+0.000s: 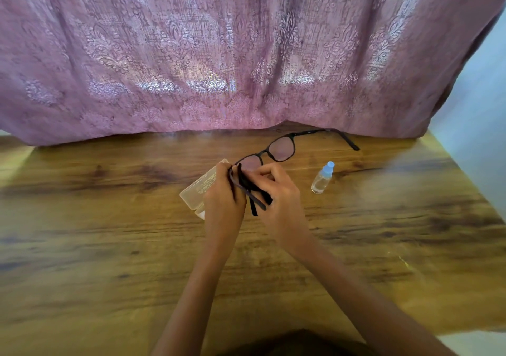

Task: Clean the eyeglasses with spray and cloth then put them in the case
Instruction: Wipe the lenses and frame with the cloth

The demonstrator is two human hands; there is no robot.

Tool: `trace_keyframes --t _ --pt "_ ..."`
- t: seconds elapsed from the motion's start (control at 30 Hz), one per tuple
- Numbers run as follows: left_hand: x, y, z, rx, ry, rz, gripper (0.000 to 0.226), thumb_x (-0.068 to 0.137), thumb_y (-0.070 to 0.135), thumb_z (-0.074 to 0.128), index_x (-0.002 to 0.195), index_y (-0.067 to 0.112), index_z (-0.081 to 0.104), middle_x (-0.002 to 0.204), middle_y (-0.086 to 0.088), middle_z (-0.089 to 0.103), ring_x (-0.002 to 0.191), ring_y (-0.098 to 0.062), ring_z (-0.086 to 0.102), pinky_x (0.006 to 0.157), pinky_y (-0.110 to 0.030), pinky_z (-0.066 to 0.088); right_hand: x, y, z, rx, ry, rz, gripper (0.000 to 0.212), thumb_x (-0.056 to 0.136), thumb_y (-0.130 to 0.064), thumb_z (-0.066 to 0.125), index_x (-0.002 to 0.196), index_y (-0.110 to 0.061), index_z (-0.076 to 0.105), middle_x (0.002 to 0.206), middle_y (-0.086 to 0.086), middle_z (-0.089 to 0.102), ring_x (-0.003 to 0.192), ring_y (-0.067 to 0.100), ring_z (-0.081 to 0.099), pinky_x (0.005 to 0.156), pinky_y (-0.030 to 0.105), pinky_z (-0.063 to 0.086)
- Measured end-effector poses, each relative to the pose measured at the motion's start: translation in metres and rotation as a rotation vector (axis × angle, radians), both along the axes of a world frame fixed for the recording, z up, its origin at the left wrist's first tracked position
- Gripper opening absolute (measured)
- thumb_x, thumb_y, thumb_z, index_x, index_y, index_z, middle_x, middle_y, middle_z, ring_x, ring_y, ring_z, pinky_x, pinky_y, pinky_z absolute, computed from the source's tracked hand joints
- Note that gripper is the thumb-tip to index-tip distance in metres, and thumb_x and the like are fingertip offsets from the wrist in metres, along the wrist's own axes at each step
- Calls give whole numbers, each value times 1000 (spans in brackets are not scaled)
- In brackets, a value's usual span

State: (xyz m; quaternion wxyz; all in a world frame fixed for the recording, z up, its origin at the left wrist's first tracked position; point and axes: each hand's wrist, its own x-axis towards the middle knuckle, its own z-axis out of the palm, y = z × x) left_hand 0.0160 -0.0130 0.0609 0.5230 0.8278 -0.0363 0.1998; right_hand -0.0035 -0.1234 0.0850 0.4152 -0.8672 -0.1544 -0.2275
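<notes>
Black-framed eyeglasses [282, 147] are held up over the wooden table, arms unfolded, one arm stretching toward the curtain. My left hand [223, 196] grips the frame at its near lens and near arm. My right hand [279, 199] pinches a dark cloth [250, 184] against that near lens; most of the cloth is hidden between my hands. A clear plastic case [195, 191] lies on the table under and left of my left hand, partly covered by it. A small clear spray bottle [323, 178] with a light blue cap stands to the right, apart from both hands.
The wooden table [109, 246] spreads wide on both sides of my arms. A pink patterned curtain [219, 54] hangs along its far edge. The table's right edge [471, 191] runs diagonally beside a pale wall.
</notes>
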Motion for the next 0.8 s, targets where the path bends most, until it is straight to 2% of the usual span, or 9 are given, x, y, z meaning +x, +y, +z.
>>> trace_keyframes --t 0.17,0.3,0.4,0.53,0.6,0.7,0.8 --pt "-2 2 2 39 -7 -15 9 98 13 50 92 16 46 64 10 51 56 -5 51 44 -23 35 6 0 1 -79 -23 -28 36 90 -3 66 124 -11 66 105 4 61 89 17 60 65 35 53" --pt "-2 2 2 66 -39 10 8 98 9 49 92 14 47 65 11 51 61 -3 53 46 -18 37 8 -1 3 -276 -59 -135 37 87 -4 70 122 -12 67 104 4 61 90 17 61 51 29 53" --pt "-2 -1 3 91 -68 43 9 98 12 47 89 15 46 63 14 46 60 -1 52 47 -15 37 12 -4 2 -267 -71 -201 36 83 -2 72 118 -8 67 101 6 62 86 21 63 44 30 51" --pt "-3 -3 1 72 -64 73 8 98 16 45 90 15 47 63 13 48 63 -5 52 48 -23 38 11 -5 -4 -252 -101 -188 36 82 -1 72 118 -5 67 99 7 62 85 20 62 48 23 48" --pt "-3 -4 2 65 -75 92 9 98 15 45 89 16 46 62 14 47 62 -3 52 47 -19 37 9 -4 -7 -235 -104 -192 34 83 -3 71 117 -5 68 98 6 61 84 18 61 52 21 48" --pt "-4 -5 2 41 -63 106 11 96 12 45 88 19 45 60 14 47 60 0 52 46 -15 35 4 -1 -13 -186 -83 -211 30 82 -3 69 112 -5 69 97 3 60 77 15 59 55 25 51" --pt "-4 -5 1 -18 -16 112 14 96 12 45 88 23 45 61 14 50 57 0 51 45 -18 35 0 5 -12 -80 -53 -131 26 84 -3 61 109 -4 70 97 4 60 76 15 59 63 29 52"
